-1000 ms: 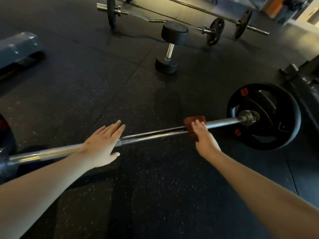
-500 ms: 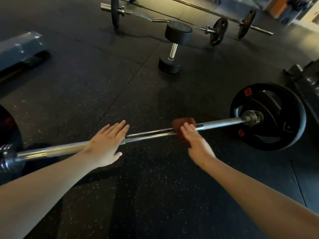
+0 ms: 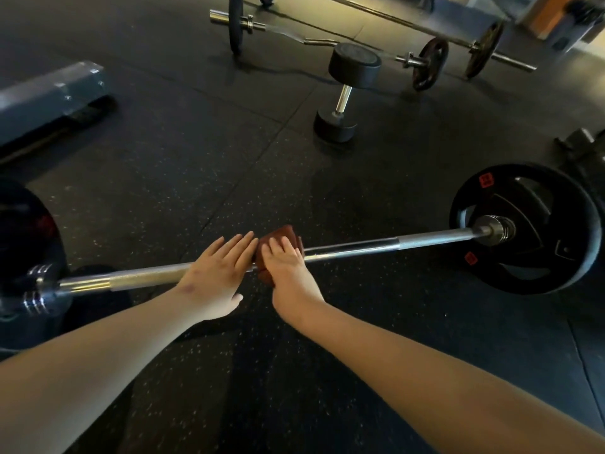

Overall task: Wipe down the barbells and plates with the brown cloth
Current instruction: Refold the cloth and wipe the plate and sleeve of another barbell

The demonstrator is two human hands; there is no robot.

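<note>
The barbell (image 3: 376, 247) lies on the black rubber floor (image 3: 183, 165), with a black plate (image 3: 530, 257) on its right end and another dark plate (image 3: 23, 231) at the left edge of the view. The brown cloth (image 3: 281, 235) is draped over the middle of the bar, and a fold of it hangs below the near side. How far it wraps underneath is hidden.

The right hand (image 3: 288, 270) lies on top of the cloth with fairly straight fingers, pressing it onto the bar. The left hand (image 3: 217, 273) rests flat and released on the bare bar, fingers together, touching the cloth's left edge just beside the right hand.

Farther off, a dumbbell (image 3: 343, 93) stands tilted on one head, and a curved bar (image 3: 294, 36) with small plates lies behind it.
</note>
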